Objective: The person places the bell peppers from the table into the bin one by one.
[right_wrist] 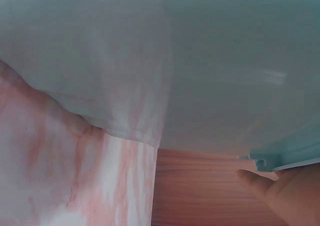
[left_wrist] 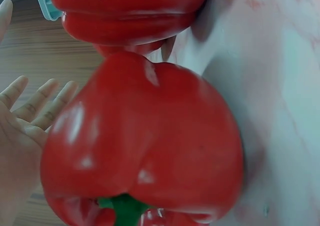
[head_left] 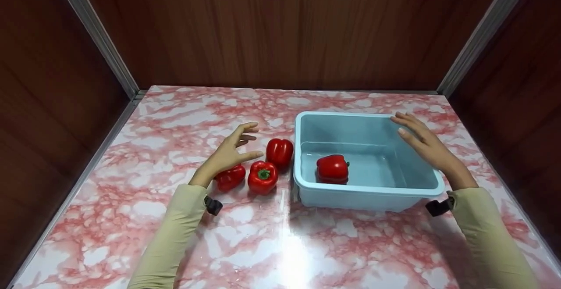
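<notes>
My left hand [head_left: 230,151] hovers over the left side of a group of red bell peppers, its fingers spread and apart from the thumb, holding nothing. Below it lies one bell pepper [head_left: 231,180], partly hidden by the wrist. Another bell pepper [head_left: 263,183] shows its green stem, and a third bell pepper [head_left: 279,152] sits just behind. In the left wrist view, a large bell pepper [left_wrist: 145,136] stands before the hand [left_wrist: 20,136]. At the right rim of a light blue plastic tub [head_left: 368,190], my right hand [head_left: 423,142] is spread and grips nothing. One bell pepper [head_left: 332,169] lies inside the tub.
The tabletop [head_left: 144,210] has a red and white marbled surface. Dark wood panels [head_left: 280,30] enclose its back and both sides, with metal strips [head_left: 105,39] at the corners. The tub's wall [right_wrist: 225,61] fills much of the right wrist view.
</notes>
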`<state>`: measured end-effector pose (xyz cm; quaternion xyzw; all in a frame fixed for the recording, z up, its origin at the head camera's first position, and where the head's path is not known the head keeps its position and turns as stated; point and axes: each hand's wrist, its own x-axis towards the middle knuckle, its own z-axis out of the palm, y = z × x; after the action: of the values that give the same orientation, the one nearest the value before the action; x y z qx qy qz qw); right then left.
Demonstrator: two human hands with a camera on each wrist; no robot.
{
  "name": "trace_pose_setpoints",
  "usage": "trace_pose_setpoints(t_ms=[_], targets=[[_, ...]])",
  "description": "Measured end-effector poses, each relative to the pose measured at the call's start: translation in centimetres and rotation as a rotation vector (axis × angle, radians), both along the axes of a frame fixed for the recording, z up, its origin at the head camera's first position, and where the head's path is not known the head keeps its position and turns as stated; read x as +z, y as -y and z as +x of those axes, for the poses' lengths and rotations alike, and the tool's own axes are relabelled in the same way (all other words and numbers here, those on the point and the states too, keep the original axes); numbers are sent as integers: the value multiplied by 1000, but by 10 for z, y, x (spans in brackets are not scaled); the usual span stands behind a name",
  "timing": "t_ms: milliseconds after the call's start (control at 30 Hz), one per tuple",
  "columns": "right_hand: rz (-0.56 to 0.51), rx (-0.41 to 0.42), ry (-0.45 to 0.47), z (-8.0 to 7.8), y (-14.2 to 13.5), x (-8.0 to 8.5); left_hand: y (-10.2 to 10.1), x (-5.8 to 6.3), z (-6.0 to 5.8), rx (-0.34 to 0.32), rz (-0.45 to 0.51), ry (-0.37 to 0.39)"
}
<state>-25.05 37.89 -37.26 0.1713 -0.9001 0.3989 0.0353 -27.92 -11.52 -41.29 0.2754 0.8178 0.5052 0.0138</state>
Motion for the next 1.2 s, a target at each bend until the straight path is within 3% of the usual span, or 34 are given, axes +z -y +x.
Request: trace_pose_setpoints(t_ms=[100,400,633,900,1200], targets=[[-3,3,-4,1,1,1,3,-13,-9,10,-4,2],[-4,31,-38,-1,0,0,9,-15,-8,14,-23,0],[-1,18,-15,-2,-1,-3,11,-17,-6,14,-3,13],[-5,24,-18,-2,-1,-2,9,4,12,-9,8,29],[-16,33,-32,0,1,0,12,4,15,-1,5,26]])
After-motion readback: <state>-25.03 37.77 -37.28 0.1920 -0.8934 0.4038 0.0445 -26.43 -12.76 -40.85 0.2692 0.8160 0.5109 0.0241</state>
